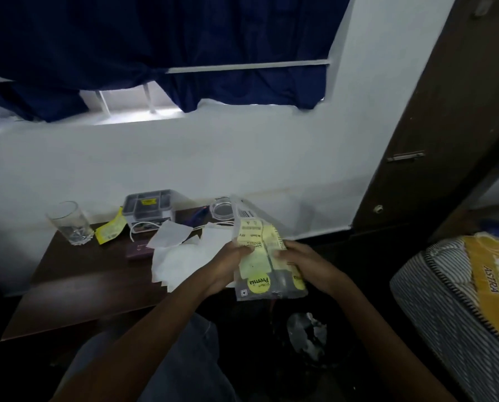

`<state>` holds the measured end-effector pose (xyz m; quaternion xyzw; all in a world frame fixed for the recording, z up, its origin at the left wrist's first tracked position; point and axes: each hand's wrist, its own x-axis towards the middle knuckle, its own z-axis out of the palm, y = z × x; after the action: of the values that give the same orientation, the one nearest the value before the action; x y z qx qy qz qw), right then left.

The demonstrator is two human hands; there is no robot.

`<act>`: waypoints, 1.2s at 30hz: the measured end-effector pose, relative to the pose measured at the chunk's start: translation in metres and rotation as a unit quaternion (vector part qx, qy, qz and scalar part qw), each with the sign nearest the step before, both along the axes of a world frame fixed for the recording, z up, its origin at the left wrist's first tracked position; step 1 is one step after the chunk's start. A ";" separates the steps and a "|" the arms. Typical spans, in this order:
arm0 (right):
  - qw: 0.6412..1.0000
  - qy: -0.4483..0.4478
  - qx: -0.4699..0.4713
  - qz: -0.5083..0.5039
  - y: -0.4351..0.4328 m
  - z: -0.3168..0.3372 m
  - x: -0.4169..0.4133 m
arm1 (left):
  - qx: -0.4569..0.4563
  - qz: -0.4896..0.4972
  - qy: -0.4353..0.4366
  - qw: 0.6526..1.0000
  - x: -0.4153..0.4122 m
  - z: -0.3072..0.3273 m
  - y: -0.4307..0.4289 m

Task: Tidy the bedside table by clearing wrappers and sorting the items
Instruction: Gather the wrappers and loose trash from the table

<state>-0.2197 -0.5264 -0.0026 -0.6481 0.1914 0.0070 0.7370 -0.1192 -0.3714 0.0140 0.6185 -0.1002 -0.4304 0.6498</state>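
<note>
A clear and yellow plastic wrapper (261,256) with a "Premia" label hangs in the air past the right end of the dark bedside table (77,288). My left hand (228,265) grips its left edge and my right hand (303,256) grips its right edge. On the table lie crumpled white tissues (181,256), a small yellow wrapper (109,230), a drinking glass (69,223), a grey compartment box (149,208), a dark purple wallet (139,250) and a round clear lid (222,208).
A dark bin with crumpled wrappers (307,335) stands on the floor below my hands. A striped mattress with a yellow label (457,300) lies at the right. A brown wardrobe door (445,117) and a white wall with blue curtains (155,39) stand behind.
</note>
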 end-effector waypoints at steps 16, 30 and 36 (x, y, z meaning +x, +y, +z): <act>0.977 0.052 -0.115 -0.169 -0.024 -0.045 -0.019 | 0.039 -0.190 -0.341 0.920 -0.051 -0.068 -0.050; 0.980 -0.011 0.131 -0.149 -0.041 -0.077 -0.054 | 0.115 -0.110 -0.261 0.952 -0.058 -0.101 -0.088; 0.965 0.058 -0.048 -0.249 -0.045 -0.106 -0.044 | 0.153 -0.126 -0.043 0.979 -0.056 -0.103 -0.102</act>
<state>-0.2635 -0.5715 -0.1085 -0.6129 0.3894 -0.1489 0.6712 -0.1756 -0.4735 -0.0892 0.7109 -0.1382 -0.4915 0.4836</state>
